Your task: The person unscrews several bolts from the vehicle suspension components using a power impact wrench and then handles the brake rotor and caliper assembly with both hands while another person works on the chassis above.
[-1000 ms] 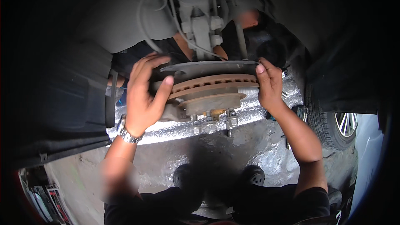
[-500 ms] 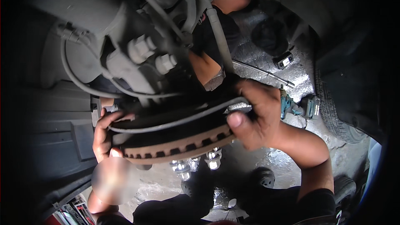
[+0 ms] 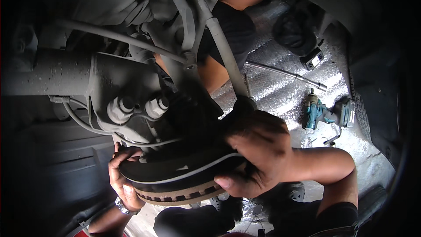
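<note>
A vented brake disc (image 3: 180, 198) with a rusty, slotted edge sits at the lower middle, under a dark round plate with a bright rim (image 3: 193, 175). My left hand (image 3: 120, 175) is closed around its left edge, with the thumb low on the side. My right hand (image 3: 261, 156) grips the right side, thumb against the edge and fingers over the top, near the dark joint of a steering rod (image 3: 221, 44). Above the disc is a strut bracket (image 3: 127, 79) with two large bolt heads (image 3: 120, 109). Most of the disc's underside is hidden.
Beyond the suspension arms crouches another person in dark clothes (image 3: 237, 28). On the shiny floor at right lie a long metal bar (image 3: 287, 73), a teal cordless impact wrench (image 3: 313, 112) and a small black box (image 3: 312, 59). A thin cable (image 3: 81, 123) loops at left.
My view has shifted, so the disc and both hands appear lower and the strut shows more fully. The wheel nuts beneath the disc are now mostly out of sight. Both hands keep their grip.
</note>
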Demonstrator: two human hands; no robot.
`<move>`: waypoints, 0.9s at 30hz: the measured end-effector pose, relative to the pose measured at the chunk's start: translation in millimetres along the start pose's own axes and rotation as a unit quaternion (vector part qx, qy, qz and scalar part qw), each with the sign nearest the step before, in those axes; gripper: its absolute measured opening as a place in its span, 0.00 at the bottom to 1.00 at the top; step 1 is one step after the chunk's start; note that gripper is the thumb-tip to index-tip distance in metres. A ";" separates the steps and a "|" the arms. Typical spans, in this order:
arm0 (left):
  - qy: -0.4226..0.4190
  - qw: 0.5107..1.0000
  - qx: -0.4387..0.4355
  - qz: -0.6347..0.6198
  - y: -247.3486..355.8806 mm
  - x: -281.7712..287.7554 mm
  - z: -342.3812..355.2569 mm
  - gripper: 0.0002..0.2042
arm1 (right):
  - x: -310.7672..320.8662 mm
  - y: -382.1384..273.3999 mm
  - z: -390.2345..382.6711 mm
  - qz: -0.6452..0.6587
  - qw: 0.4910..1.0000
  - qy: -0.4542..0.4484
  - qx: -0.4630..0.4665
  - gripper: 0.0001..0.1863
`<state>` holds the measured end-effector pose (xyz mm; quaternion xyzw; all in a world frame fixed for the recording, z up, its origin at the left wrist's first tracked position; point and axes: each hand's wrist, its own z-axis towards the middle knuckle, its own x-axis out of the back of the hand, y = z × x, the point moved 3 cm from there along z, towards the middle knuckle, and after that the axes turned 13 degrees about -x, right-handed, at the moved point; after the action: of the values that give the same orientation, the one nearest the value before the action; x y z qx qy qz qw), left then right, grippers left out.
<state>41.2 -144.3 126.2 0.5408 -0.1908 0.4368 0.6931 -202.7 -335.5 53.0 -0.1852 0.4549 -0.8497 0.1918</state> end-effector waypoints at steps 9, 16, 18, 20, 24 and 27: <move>0.002 0.999 0.037 -0.031 -0.1 3.2 -10.3 0.40 | -4.7 1.4 -1.0 0.036 0.998 0.039 0.014 0.23; -0.001 0.997 0.025 -0.066 -4.4 1.5 -11.9 0.36 | -6.8 4.5 -0.7 0.058 0.995 0.069 0.031 0.23; -0.016 0.999 0.010 -0.050 -3.4 2.0 -9.9 0.36 | -6.4 4.4 -3.3 0.053 0.996 0.066 0.028 0.22; -0.032 0.999 -0.004 -0.033 -2.3 1.9 -7.3 0.35 | -5.4 3.2 -5.0 0.048 0.997 0.062 0.025 0.22; -0.028 0.999 -0.023 -0.019 8.8 -8.4 1.1 0.34 | -3.0 1.6 -5.1 0.028 0.998 0.054 0.016 0.20; -0.034 0.999 -0.016 -0.006 12.5 -5.3 3.4 0.34 | -2.9 1.4 -5.5 0.022 0.998 0.057 0.012 0.20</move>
<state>28.8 -149.1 130.7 0.5452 -0.2179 0.4104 0.6977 -202.7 -330.9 48.6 -0.1244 0.4585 -0.8601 0.1861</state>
